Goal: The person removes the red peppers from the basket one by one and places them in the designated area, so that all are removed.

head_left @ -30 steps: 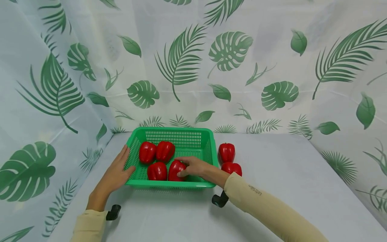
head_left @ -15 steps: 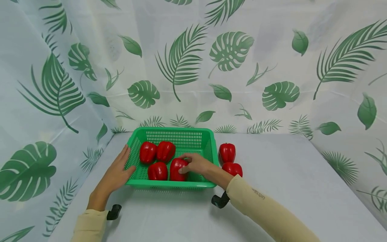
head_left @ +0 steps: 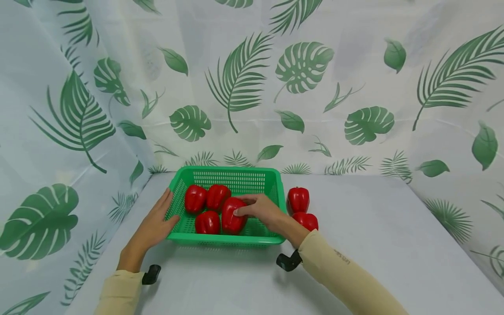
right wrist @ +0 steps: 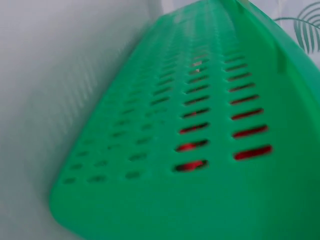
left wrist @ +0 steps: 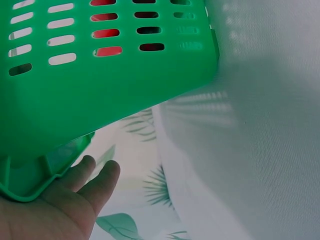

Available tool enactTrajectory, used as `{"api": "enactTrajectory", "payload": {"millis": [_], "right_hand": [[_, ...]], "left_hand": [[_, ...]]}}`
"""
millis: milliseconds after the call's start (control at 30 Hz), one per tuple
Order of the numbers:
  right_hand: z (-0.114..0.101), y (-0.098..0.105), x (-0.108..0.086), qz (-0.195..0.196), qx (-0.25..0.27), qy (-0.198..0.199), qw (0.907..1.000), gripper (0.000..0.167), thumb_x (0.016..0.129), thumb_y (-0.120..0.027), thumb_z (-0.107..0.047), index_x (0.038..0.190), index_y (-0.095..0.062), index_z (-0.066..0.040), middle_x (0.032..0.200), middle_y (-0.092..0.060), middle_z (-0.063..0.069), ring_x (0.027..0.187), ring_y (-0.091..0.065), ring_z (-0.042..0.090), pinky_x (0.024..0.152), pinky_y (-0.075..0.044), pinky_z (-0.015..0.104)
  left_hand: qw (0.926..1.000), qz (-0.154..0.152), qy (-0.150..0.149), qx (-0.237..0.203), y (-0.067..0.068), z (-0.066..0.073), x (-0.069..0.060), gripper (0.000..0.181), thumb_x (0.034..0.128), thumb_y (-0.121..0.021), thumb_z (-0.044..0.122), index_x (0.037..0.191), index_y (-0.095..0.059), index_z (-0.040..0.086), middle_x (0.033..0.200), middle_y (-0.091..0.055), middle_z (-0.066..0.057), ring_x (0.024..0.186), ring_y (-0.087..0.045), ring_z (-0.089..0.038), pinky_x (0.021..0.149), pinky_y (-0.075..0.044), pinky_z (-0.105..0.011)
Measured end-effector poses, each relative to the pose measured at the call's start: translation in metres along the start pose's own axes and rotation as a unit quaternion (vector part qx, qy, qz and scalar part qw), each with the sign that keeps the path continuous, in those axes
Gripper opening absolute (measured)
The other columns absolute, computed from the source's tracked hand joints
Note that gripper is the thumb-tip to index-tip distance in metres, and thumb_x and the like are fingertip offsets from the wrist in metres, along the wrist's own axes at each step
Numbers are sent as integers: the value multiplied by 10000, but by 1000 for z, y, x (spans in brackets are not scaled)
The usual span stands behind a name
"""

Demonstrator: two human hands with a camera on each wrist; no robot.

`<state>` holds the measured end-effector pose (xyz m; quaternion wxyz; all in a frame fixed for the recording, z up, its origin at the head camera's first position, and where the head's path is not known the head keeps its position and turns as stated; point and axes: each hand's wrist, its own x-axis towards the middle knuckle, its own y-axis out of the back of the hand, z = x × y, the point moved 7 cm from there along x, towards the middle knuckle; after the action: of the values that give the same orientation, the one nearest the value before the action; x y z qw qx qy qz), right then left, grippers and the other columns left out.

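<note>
low in the middle of the head view, the right hand (head_left: 263, 212) pinches a red bell pepper (head_left: 231, 219) between thumb and fingers, inside the green basket (head_left: 224, 239); whether the pepper's base touches the basket floor is hard to tell. three more red peppers (head_left: 195, 199) sit in the basket, to its left. at lower left, the left hand (head_left: 157, 225) rests at the basket's left side, fingers extended, thumb spread away from them. two loose peppers (head_left: 298, 200) lie right of the basket on the white table (head_left: 374, 245), the nearer partly hidden by the right forearm. leaf-print cloth (head_left: 354, 43) fills the upper frame.
</note>
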<state>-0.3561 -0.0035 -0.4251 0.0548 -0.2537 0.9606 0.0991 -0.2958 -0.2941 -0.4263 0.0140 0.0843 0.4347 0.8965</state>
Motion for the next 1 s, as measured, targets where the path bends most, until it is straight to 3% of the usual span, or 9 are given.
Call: {"api": "enactTrajectory", "payload": {"millis": [300, 533, 733, 1000], "right_hand": [[-15, 18, -8, 66, 105, 121, 9999, 559, 909, -825, -164, 1427, -645, -57, 1335, -680, 138, 1215, -631, 353, 1001, -576, 546], [-20, 32, -15, -53, 73, 186, 9998, 603, 920, -814, -202, 1472, -607, -77, 1382, -644, 139, 1280, -592, 369, 975, -595, 503], [-22, 48, -23, 68, -60, 254, 9996, 621, 922, -818, -226, 1490, -605, -96, 1396, -635, 150, 1303, -570, 376, 928, -614, 446], [-27, 70, -36, 151, 23, 425, 9990, 594, 942, -794, -206, 1488, -604, -68, 1390, -646, 158, 1290, -579, 389, 961, -600, 491]], "left_hand": [[10000, -29, 9, 47, 1, 2, 0, 771, 1057, -564, 180, 1659, -176, -105, 1762, -76, -265, 1594, -106, -511, 1238, -157, -701], [9999, -111, 37, -80, -1, 2, 0, 778, 1061, -564, 173, 1662, -155, -103, 1766, -52, -258, 1600, -79, -505, 1241, -136, -704], [10000, -93, 26, 1, 0, 2, -1, 777, 1062, -568, 182, 1659, -165, -109, 1760, -69, -273, 1593, -94, -519, 1240, -142, -703], [10000, -93, 23, 20, -1, 3, -1, 780, 1059, -571, 185, 1660, -167, -107, 1758, -76, -276, 1588, -104, -527, 1234, -148, -713]]}}
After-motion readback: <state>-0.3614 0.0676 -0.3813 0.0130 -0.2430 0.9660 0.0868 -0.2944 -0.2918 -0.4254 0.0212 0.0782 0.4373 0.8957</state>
